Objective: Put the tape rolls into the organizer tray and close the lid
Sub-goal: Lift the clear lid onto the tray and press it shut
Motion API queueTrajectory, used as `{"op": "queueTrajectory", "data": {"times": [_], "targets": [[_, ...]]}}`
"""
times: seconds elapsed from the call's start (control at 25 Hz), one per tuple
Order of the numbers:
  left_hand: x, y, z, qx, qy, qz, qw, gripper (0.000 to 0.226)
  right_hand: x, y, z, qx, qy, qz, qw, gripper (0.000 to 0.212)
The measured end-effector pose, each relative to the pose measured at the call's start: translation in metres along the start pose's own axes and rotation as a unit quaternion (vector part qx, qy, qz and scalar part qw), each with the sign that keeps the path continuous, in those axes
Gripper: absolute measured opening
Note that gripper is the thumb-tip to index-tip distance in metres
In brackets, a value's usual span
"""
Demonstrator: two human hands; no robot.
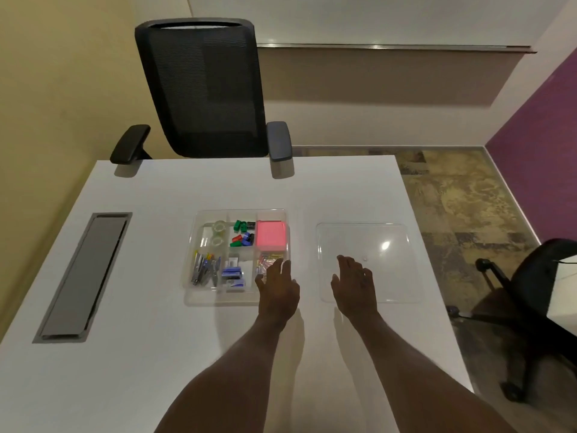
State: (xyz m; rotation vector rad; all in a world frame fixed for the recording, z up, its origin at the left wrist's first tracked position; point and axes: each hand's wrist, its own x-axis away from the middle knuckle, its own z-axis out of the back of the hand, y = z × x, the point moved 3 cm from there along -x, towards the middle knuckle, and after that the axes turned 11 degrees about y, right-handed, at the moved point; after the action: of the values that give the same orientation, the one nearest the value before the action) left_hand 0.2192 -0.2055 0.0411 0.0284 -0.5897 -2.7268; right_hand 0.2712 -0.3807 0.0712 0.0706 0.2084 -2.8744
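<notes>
A clear organizer tray (189,276) sits in the middle of the white desk. Two clear tape rolls (219,226) (217,241) lie in its far left compartment. To the right of the tray the clear lid (384,270) rests flat on the desk. My left hand (278,284) hovers over the tray's near right corner, fingers apart and holding nothing. My right hand (354,281) is over the lid's near left part, palm down, fingers spread; I cannot tell whether it touches the lid.
The tray also holds coloured binder clips (243,234), a pink note pad (271,234), staplers (204,270) and staple boxes (232,273). A grey cable hatch (84,276) is set in the desk at left. A black mesh chair (203,89) stands behind the desk, another chair (530,295) at right.
</notes>
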Motion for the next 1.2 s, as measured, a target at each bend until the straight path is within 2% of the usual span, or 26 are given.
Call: {"op": "queueTrajectory", "data": {"times": [0.32,0.52,0.68,0.8,1.0,1.12,1.2], "targets": [[-0.029,0.068,-0.057,-0.001,-0.04,0.024,0.999,0.053,-0.041,0.104,-0.018,-0.007,-0.026,-0.029,0.999,0.052],[-0.051,0.085,-0.083,-0.025,-0.054,0.045,0.997,0.053,-0.062,0.149,-0.032,0.004,-0.042,-0.037,0.998,0.055],[-0.066,0.088,-0.099,-0.046,-0.08,0.095,0.991,0.061,-0.077,0.18,-0.041,0.011,-0.051,-0.078,0.996,0.057],[-0.071,0.09,-0.106,-0.035,-0.091,0.136,0.986,0.067,-0.085,0.196,-0.048,0.013,-0.062,-0.132,0.989,0.06],[-0.071,0.096,-0.114,-0.04,-0.085,0.148,0.985,0.069,-0.085,0.2,-0.061,-0.035,-0.083,-0.209,0.974,0.058],[-0.067,0.101,-0.116,-0.008,-0.076,0.143,0.987,0.068,-0.084,0.195,-0.064,-0.079,-0.078,-0.243,0.964,0.052],[-0.066,0.102,-0.113,0.034,-0.051,0.168,0.984,0.067,-0.084,0.192,-0.061,-0.1,-0.069,-0.269,0.955,0.048]]}}
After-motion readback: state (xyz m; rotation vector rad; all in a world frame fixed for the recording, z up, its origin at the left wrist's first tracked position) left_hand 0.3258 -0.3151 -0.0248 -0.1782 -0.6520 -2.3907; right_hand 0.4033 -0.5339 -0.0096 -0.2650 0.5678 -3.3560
